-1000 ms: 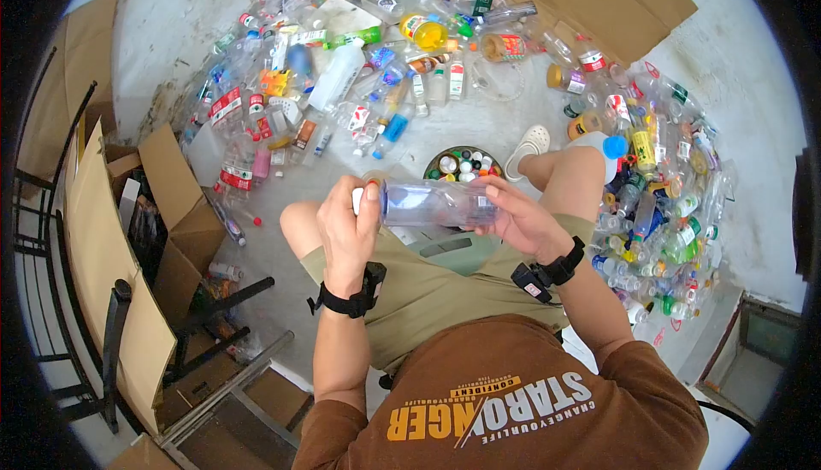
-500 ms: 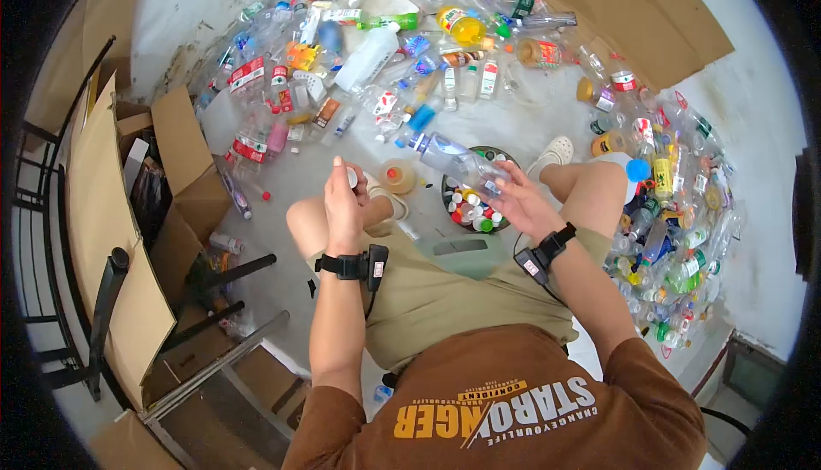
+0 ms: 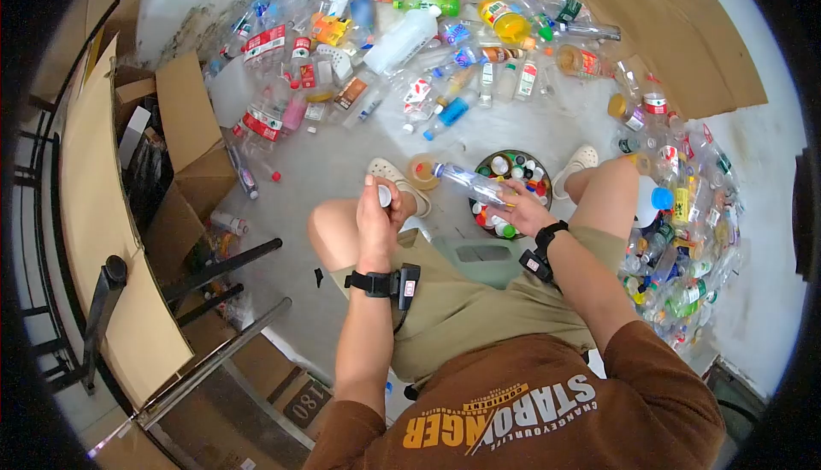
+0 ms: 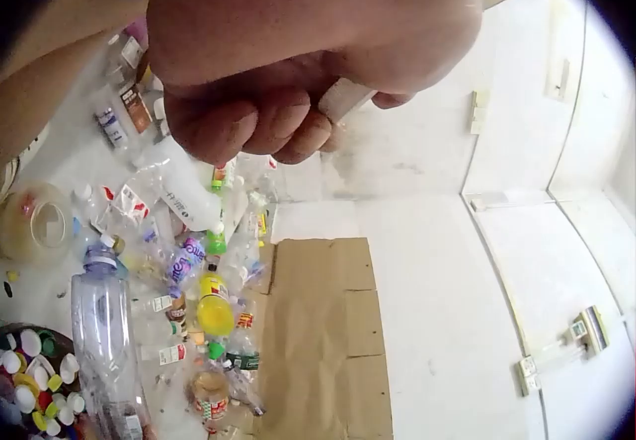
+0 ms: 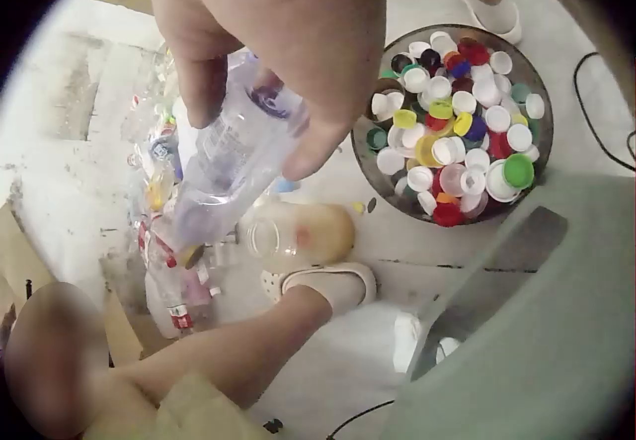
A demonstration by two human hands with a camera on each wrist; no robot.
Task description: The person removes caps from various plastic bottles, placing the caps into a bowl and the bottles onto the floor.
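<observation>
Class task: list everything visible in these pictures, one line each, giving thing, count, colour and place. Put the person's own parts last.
Clear plastic bottle: one, uncapped, held over the bowl.
Small white cap: one, in the left fingers.
Round dark bowl of caps: one, mixed colours, on the floor between the feet.
Loose plastic bottles: many, mixed colours, heaped around the floor.
Brown cardboard sheet: one, upper right.
Brown cardboard boxes: several, left.
Left hand: pinches the cap.
Right hand: grips the bottle.

A pale concrete floor (image 3: 342,162) carries a wide heap of empty plastic bottles (image 3: 410,34) curving from the far wall round to the right, a round bowl of coloured caps (image 3: 511,171), a clear jar (image 3: 422,171) beside it, flattened cardboard (image 3: 684,25) and open boxes (image 3: 184,145) at left.
</observation>
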